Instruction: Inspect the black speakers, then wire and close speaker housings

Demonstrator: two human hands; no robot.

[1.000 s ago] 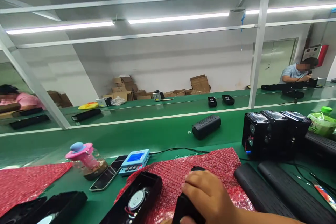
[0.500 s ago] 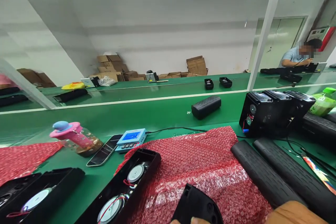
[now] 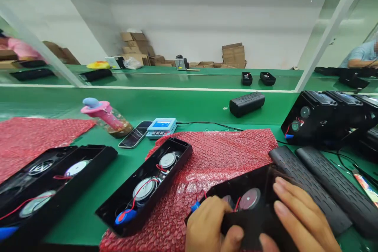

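Note:
A black speaker housing (image 3: pixel 264 201) is tilted between my hands above red bubble wrap (image 3: pixel 224 145), its open inside with round speaker drivers showing. My left hand (image 3: pixel 206 220) has fingers and thumb closed round its left near edge, close to a blue piece. Across its right end lie the fingers of my right hand (image 3: pixel 304 212), with the thumb in front, gripping it. To the left, a second open housing (image 3: pixel 177 173) rests partly on the wrap, with two drivers, red wires and a blue part (image 3: pixel 126 216). Blur softens the held housing's details.
More open housings (image 3: pixel 88 177) lie at the left. A phone (image 3: pixel 136 136), a light-blue meter (image 3: pixel 162 128) and a pink-lidded bottle (image 3: pixel 108 116) stand behind. Perforated black covers (image 3: pixel 327 181) and upright housings (image 3: pixel 313 122) occupy the right. A co-worker's sleeve (image 3: pixel 362 55) shows far right.
My view has tilted down and turned left. Both hands have come up into view, and the housing, earlier only an end at the bottom edge, now shows its open inside.

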